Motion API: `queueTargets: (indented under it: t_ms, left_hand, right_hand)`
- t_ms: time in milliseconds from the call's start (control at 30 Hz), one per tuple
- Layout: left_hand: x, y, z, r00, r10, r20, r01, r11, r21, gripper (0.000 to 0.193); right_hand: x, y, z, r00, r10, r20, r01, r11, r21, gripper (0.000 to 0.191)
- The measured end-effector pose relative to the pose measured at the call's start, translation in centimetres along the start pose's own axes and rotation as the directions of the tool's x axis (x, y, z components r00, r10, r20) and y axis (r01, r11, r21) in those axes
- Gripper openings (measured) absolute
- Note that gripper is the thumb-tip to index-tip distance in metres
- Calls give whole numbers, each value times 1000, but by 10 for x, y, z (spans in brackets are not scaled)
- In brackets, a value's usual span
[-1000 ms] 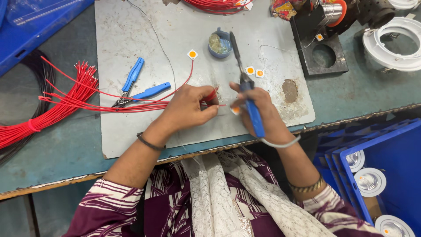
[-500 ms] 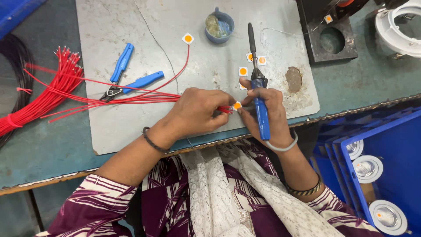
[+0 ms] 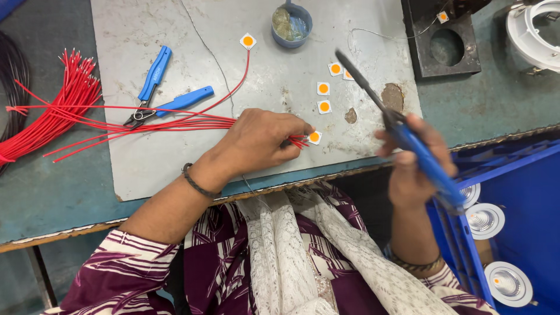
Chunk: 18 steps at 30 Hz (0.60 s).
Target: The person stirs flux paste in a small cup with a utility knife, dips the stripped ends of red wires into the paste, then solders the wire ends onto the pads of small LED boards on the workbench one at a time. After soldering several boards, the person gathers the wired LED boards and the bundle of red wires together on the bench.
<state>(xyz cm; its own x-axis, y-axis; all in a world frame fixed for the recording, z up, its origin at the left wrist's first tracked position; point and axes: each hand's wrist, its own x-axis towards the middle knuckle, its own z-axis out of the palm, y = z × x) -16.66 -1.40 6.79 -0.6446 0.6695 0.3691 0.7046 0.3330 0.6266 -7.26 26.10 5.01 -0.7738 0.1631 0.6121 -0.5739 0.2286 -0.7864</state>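
Observation:
My left hand [image 3: 259,140] pinches several red wires [image 3: 175,123] flat on a grey metal sheet [image 3: 192,35], their stripped ends touching a small white square chip with an orange dot [image 3: 314,137]. My right hand [image 3: 415,166] grips a blue-handled soldering iron [image 3: 402,133], lifted off the sheet with its dark tip pointing up and left, away from the chip. Three more orange-dot chips [image 3: 324,98] lie loose just beyond. Another chip [image 3: 248,41] sits farther back with a red wire attached.
Blue-handled cutters [image 3: 160,96] lie on the sheet to the left. A bundle of red wires [image 3: 55,111] fans over the green table. A small blue cup [image 3: 291,23] and a black metal block [image 3: 443,41] stand behind. White round lamp housings [image 3: 487,220] sit in blue crates at right.
My right hand has pulled the soldering iron back and to the right, off the chip. My left hand stays on the wires by the chip.

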Motion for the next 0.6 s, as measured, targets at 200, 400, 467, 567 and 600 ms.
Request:
queueTargets:
  t_ms: [200,400,467,567,600]
  left_hand:
    - [1,2,-1,1000,-13,9,13,1000,13,27]
    - [3,3,-3,998,-43,44,43,999,11,28]
    - [3,3,-3,997,-46,55,46,999,15,28]
    - [3,2,-2,997,-46,58,45,999,13,29]
    - [3,1,-2,997,-45,59,44,999,15,29]
  right_hand:
    - [-4,-5,-36,965,150,-217,-97,966,238,29]
    - [-2,-3,-28,971,213,-108,-202,973,109,24]
    - [2,-4,-24,968,230,-96,-224,972,76,22]
    - [5,-5,-21,972,224,-70,-220,974,57,22]
    - [6,-5,-20,974,217,-60,-214,975,56,23]
